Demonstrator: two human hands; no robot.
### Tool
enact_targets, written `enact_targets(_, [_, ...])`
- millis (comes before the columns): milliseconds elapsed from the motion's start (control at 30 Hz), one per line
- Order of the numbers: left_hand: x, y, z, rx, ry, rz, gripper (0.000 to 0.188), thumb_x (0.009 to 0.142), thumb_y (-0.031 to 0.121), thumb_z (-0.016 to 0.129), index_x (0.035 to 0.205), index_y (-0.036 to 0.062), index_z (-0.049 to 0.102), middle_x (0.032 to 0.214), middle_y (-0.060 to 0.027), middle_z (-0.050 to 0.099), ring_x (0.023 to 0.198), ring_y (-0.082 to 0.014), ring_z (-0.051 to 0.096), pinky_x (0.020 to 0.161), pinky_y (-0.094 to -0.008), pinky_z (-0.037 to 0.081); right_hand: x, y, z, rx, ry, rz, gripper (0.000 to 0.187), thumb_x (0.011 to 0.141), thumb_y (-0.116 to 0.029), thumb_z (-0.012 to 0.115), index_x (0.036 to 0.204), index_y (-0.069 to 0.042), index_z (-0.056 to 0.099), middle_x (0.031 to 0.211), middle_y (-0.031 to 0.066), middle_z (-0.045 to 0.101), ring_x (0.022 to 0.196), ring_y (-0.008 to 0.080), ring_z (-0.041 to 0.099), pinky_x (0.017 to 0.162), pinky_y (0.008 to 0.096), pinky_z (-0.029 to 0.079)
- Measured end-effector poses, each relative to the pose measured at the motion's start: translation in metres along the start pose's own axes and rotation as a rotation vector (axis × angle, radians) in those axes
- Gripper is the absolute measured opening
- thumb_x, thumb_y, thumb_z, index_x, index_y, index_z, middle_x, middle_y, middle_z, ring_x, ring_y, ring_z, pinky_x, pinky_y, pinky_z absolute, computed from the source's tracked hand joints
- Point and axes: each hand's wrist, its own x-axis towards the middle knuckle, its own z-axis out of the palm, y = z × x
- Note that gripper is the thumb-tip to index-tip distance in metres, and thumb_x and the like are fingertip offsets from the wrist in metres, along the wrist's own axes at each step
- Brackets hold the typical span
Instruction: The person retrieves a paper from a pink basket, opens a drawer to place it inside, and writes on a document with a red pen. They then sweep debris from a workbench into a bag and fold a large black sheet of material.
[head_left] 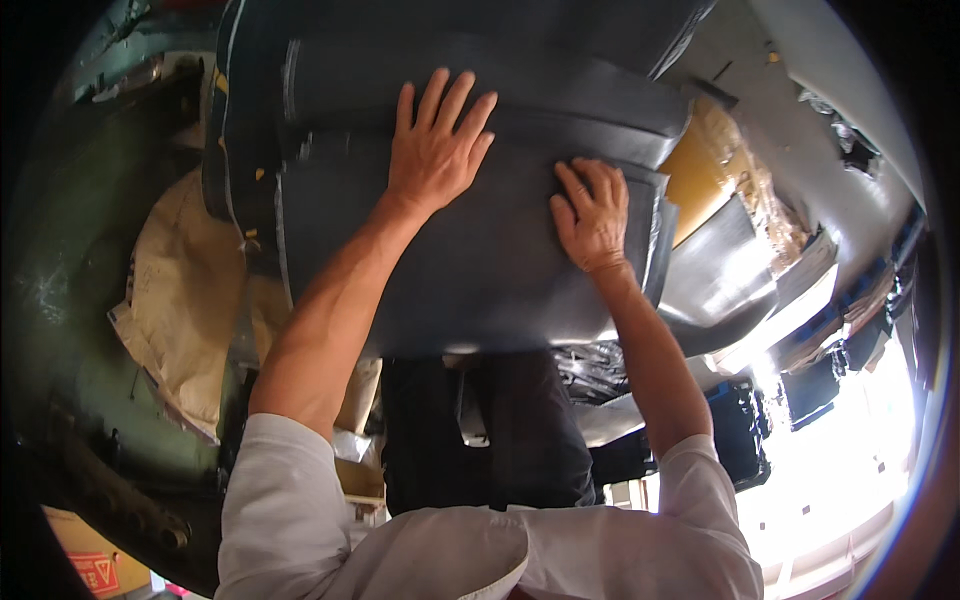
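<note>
A stack of dark grey-blue sheets (480, 270), like thick rubber or leather, lies in front of me, the top one curving down at its near edge. My left hand (437, 140) lies flat on the top sheet with fingers spread, pressing near its far part. My right hand (593, 215) rests on the same sheet toward its right edge, fingers bent and pushing on the surface. Neither hand holds anything. More dark sheets (450, 50) lie layered beyond the hands.
Tan paper or sacking (185, 290) lies at the left beside the stack. Yellowish wrapped material (715, 165) sits at the right, with more dark sheets (730, 270) below it. Dark trousers (490, 430) show under the stack. Bright glare fills the lower right.
</note>
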Motion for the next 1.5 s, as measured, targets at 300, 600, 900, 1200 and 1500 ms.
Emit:
enact_targets(300, [0.011, 0.028, -0.069, 0.127, -0.006, 0.051, 0.043, 0.101, 0.038, 0.065, 0.137, 0.0125, 0.065, 0.145, -0.0141, 0.058, 0.138, -0.0360, 0.051, 0.114, -0.0633, 0.037, -0.004, -0.029, -0.060, -0.012, 0.064, -0.049, 0.047, 0.094, -0.030, 0.064, 0.139, -0.014, 0.066, 0.141, 0.0099, 0.061, 0.137, 0.0337, 0.052, 0.121, 0.0565, 0.031])
enact_targets(600, [-0.080, 0.108, -0.232, -0.003, 0.039, 0.122, 0.034, 0.091, 0.038, 0.071, 0.113, 0.0119, 0.067, 0.089, -0.0050, 0.060, 0.085, -0.0264, 0.058, 0.085, -0.0449, 0.042, -0.128, -0.139, -0.188, -0.016, 0.181, -0.068, 0.050, 0.082, -0.032, 0.078, 0.130, -0.021, 0.072, 0.137, 0.0077, 0.063, 0.134, 0.0324, 0.054, 0.119, 0.0554, 0.030])
enact_targets(900, [-0.220, 0.162, -0.300, -0.013, -0.024, 0.047, 0.039, 0.101, 0.046, 0.058, 0.119, 0.0136, 0.071, 0.112, -0.0020, 0.068, 0.106, -0.0231, 0.063, 0.101, -0.0474, 0.041, -0.198, -0.181, -0.207, 0.075, 0.296, -0.151, 0.042, 0.075, -0.035, 0.078, 0.116, -0.026, 0.078, 0.113, -0.0012, 0.065, 0.111, 0.0241, 0.061, 0.108, 0.0506, 0.040])
enact_targets(1200, [-0.263, 0.209, -0.328, -0.304, -0.170, -0.122, 0.064, 0.095, 0.031, 0.064, 0.143, -0.0073, 0.051, 0.158, -0.0333, 0.042, 0.148, -0.0570, 0.036, 0.120, -0.0724, 0.021, -0.083, -0.107, -0.180, 0.056, 0.391, -0.180, 0.024, 0.085, -0.025, 0.069, 0.106, -0.014, 0.074, 0.105, 0.0056, 0.066, 0.103, 0.0297, 0.063, 0.103, 0.0524, 0.045])
enact_targets(1500, [-0.091, 0.059, -0.136, 0.204, -0.059, -0.050, 0.076, 0.097, 0.048, 0.062, 0.162, 0.0147, 0.042, 0.167, -0.0223, 0.035, 0.156, -0.0440, 0.030, 0.121, -0.0698, 0.020, 0.039, -0.028, -0.089, -0.006, 0.403, 0.056, 0.017, 0.096, -0.030, 0.071, 0.102, -0.016, 0.079, 0.108, 0.0018, 0.073, 0.112, 0.0271, 0.066, 0.103, 0.0449, 0.047])
